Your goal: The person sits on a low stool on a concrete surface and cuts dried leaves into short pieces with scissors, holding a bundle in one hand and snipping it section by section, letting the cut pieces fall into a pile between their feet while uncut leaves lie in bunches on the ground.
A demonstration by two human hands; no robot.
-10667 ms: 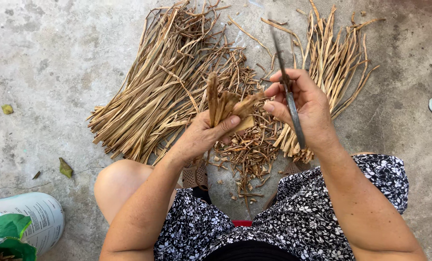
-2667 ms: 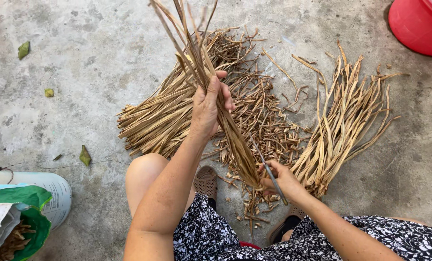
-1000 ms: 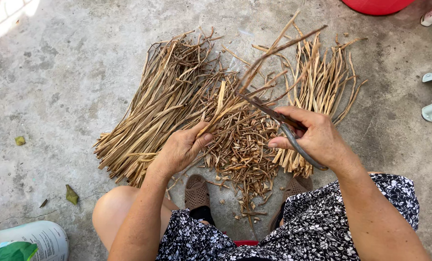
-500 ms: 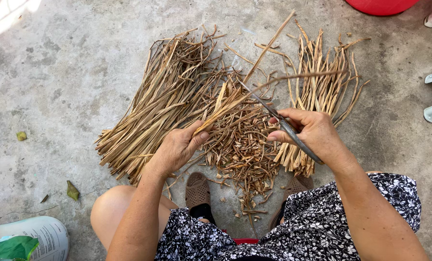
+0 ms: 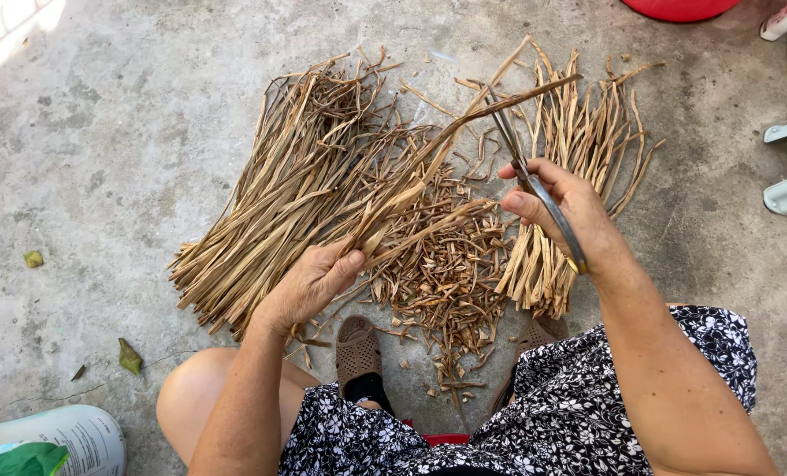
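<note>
The left grip [image 5: 310,282] is closed around a few long dry brown leaf strips [image 5: 429,172], angled toward two o'clock so grey metal scissors [image 5: 534,185], clasped in the right grip [image 5: 565,211], can be applied above the concrete floor [image 5: 103,132].

One view only — a camera worn on the head, looking almost straight down over the person's lap onto the concrete floor [image 5: 103,132]. It sits close: the forearms rise from the bottom edge and fill much of the lower frame, with the left hand [image 5: 310,282] and right hand [image 5: 565,211] near the centre. The heap of cuttings [image 5: 446,273] lies mid-frame; the person's feet are just below it, the knees lower still. The frame's top faces away from the body — a red tub [image 5: 680,9] is cut off at that edge, far above the heap. No second view shares the scene.
</note>
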